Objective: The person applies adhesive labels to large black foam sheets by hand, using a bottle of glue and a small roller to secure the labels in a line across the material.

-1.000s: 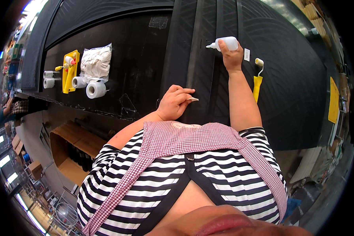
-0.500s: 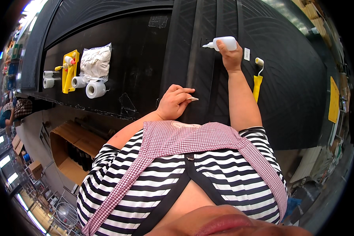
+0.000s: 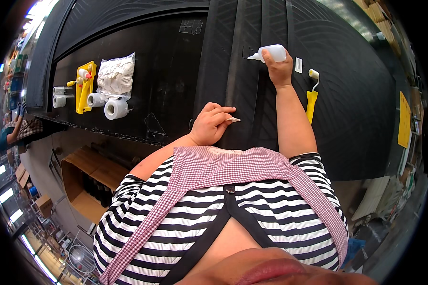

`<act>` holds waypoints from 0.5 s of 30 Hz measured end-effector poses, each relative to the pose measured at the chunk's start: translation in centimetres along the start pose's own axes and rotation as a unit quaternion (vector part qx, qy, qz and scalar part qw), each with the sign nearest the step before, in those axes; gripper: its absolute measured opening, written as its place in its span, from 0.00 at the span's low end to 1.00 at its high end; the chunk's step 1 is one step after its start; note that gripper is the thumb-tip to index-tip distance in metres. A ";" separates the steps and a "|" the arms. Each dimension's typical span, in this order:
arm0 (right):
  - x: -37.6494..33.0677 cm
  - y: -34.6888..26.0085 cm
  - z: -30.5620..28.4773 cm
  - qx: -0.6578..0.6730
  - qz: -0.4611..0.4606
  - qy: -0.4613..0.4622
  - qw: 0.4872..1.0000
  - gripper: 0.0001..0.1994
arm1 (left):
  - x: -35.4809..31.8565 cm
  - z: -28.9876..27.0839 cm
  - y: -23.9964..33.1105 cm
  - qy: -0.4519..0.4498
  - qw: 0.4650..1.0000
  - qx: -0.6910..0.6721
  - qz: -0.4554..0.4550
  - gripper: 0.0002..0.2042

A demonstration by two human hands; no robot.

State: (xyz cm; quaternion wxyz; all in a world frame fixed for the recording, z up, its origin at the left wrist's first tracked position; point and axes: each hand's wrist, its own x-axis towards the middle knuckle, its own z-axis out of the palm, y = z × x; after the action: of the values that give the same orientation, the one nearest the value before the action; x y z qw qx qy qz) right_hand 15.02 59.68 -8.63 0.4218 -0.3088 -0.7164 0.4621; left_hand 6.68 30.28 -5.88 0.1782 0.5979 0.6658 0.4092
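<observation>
On a black workbench point(image 3: 176, 61) laid with long black grooved rubber strips point(image 3: 245, 71), seen from the head camera, a person's right hand point(image 3: 279, 68) grips a white plastic squeeze bottle point(image 3: 270, 52), nozzle aimed left at a strip's seam. Nearer the body along that strip, the left hand point(image 3: 213, 124) pinches a small pale scrap point(image 3: 234, 120) between fingertips. No glue line shows; the work appears at an early stage. Right of the bottle lies a yellow-handled roller point(image 3: 311, 92), untouched.

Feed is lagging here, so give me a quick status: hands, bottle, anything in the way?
Right hand gripping white squeeze bottle, nozzle on the black rubber strip. Left hand pinching a small pale piece against the strip. Yellow-handled roller lies right of the wrist, not blocking.
</observation>
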 end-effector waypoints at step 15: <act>1.5 -0.7 1.4 -0.007 0.057 0.042 0.997 0.18 | 0.0 0.0 0.2 0.003 1.000 -0.004 -0.004 0.02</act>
State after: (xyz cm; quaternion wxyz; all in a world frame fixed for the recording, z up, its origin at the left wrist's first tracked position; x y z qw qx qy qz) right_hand 13.03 60.13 -7.82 0.4228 -0.3711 -0.6824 0.4668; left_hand 6.80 30.33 -5.75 0.1804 0.5934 0.6671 0.4126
